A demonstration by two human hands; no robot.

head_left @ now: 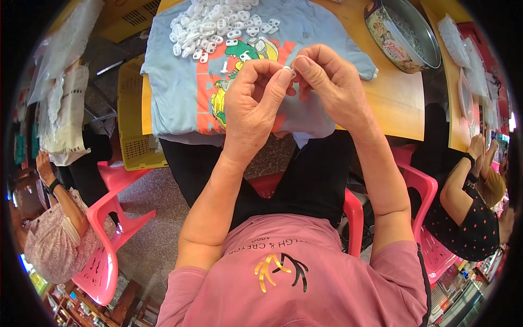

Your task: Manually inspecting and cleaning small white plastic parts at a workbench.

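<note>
Above the cloth, both hands meet fingertip to fingertip. My left hand (248, 106) pinches a small white plastic piece (287, 69) between thumb and index finger. My right hand (335, 79) is closed in a pinch against the same spot; what its fingertips hold is too small and covered to make out. A heap of white plastic pieces with paired holes (210, 27) lies beyond my hands, toward the far left. Beneath everything spreads a light blue shirt (174, 87) with a colourful cartoon print. A few loose white pieces rest on the print.
At the far right of the wooden table (406, 109) stands an oval tin (385, 41) of small metallic bits. A yellow crate (143, 152) is left of the table. Pink chairs (101, 272) flank me. One person (60, 234) sits left; others (463, 218) are at right.
</note>
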